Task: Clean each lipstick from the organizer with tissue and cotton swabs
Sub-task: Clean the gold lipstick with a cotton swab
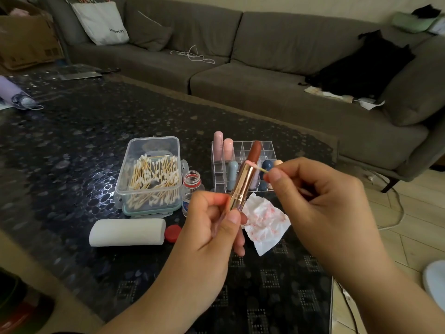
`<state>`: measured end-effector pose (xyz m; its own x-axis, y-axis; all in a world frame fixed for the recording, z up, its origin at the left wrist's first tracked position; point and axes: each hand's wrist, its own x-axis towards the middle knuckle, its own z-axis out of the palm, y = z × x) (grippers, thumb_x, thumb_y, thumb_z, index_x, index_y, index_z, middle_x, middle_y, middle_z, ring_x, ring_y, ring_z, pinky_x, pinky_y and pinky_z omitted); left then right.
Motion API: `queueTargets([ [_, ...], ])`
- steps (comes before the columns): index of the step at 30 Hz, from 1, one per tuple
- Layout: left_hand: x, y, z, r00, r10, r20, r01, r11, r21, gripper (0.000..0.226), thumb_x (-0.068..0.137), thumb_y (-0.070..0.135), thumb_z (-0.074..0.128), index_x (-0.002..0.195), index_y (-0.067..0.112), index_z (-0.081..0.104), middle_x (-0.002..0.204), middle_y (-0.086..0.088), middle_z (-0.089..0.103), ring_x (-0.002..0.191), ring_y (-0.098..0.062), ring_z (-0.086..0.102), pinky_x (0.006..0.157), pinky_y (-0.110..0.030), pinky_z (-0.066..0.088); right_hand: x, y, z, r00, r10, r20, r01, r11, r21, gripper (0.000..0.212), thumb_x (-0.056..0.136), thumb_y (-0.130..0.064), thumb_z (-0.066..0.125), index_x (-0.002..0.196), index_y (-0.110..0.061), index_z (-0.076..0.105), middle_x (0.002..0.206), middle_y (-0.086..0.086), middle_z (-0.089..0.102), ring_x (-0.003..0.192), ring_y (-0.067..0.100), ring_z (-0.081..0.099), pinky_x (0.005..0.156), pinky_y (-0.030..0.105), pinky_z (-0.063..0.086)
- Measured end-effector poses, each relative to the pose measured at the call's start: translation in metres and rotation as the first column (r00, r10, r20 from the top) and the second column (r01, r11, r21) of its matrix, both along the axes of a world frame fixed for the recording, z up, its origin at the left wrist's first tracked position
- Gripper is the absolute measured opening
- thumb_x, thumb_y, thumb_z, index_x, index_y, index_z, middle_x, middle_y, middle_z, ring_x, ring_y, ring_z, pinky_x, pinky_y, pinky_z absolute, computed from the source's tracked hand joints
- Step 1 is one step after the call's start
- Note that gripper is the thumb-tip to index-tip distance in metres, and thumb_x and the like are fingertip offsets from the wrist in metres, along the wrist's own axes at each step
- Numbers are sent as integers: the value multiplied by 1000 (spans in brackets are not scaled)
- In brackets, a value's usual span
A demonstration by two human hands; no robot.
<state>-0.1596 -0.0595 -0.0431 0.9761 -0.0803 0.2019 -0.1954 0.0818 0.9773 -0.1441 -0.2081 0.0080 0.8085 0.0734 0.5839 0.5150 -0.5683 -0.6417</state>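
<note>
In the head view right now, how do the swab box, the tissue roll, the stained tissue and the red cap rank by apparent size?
1. Swab box, clearly largest.
2. Tissue roll.
3. Stained tissue, partly hidden behind the left hand, so its place next to the roll is unsure.
4. Red cap, clearly smallest.

Both bare forearms are extended forward from the lower edge of the view, converging toward the middle. The left hand is closed in a grip, thumb laid along the front and fingers wrapped behind. The right hand is held slightly higher, its thumb and forefinger pinched together, remaining fingers curled inward.
</note>
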Motion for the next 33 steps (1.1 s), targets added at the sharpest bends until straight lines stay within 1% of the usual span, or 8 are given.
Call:
queueTargets([
  [3, 1, -1, -2, 1000, 10, 1, -10, 1000, 4, 18, 89, 47, 44, 98, 32, 49, 78, 6, 64, 62, -9, 57, 72, -35, 53, 1, 1, -3, 1000, 7, -20, -8, 999, -31, 18, 88, -23, 62, 70, -24, 64, 60, 0, 53, 45, 6, 41, 44, 7, 29],
  [5, 1, -1, -2, 1000, 3, -16, -3, 1000, -19, 10, 83, 44, 46, 90, 39, 52, 75, 6, 62, 62, -10, 53, 72, -37, 49, 1, 2, -5, 998, 41, -53, -44, 997, -62, 18, 86, -24, 60, 69, -20, 65, 57, -5, 52, 42, 3, 39, 44, 5, 27],
  [9, 3, 3, -2, 997, -40, -66, 30, 990, -137, 15, 84, 41, 44, 88, 35, 57, 74, -4, 56, 65, -20, 46, 72, -40, 37, 0, 2, -6, 988, 91, -122, -108, 984, -141, 17, 89, -21, 65, 72, -22, 67, 52, -20, 50, 45, -2, 47, 46, 4, 31],
  [14, 5, 0, -1, 998, -10, -60, 2, 992, -128, 12, 90, 45, 48, 92, 40, 59, 74, 7, 62, 64, -13, 50, 72, -33, 43, 1, 2, -3, 996, 50, -69, -56, 994, -90, 22, 90, -33, 57, 75, -21, 67, 56, -11, 53, 44, 4, 45, 44, 5, 30],
  [17, 4, 1, 0, 997, -31, -65, 25, 995, -94, 28, 77, 43, 48, 102, 34, 58, 76, 11, 63, 66, -9, 51, 74, -31, 44, 1, 1, 1, 1000, -6, -21, 5, 999, -46, 24, 91, -37, 53, 77, -22, 67, 66, -8, 56, 49, 1, 46, 46, 5, 32],
  [24, 2, 1, -1, 996, -56, -69, 58, 998, 21, 23, 80, 56, 44, 89, 42, 60, 71, 11, 55, 68, -5, 52, 77, -29, 43, 4, 2, -2, 1000, -23, 7, 23, 997, -75, 20, 91, -28, 58, 75, -19, 66, 47, -18, 42, 47, -3, 45, 46, 3, 30],
  [30, 3, 2, -2, 998, -24, -59, 26, 999, 28, 32, 73, 58, 44, 92, 39, 59, 70, 12, 55, 69, -5, 52, 74, -25, 43, 1, 2, -4, 991, 80, -103, -98, 977, -188, 20, 90, -26, 62, 71, -22, 66, 48, -17, 46, 45, 0, 47, 45, 5, 32],
  [33, 3, 2, -3, 1000, -9, -30, 11, 998, 60, 32, 73, 58, 43, 93, 38, 56, 68, 14, 53, 68, -3, 51, 71, -18, 45, 2, 2, -1, 992, 69, -109, -81, 991, -110, 20, 90, -25, 61, 72, -18, 68, 50, -14, 48, 41, 1, 42, 43, 5, 29],
])
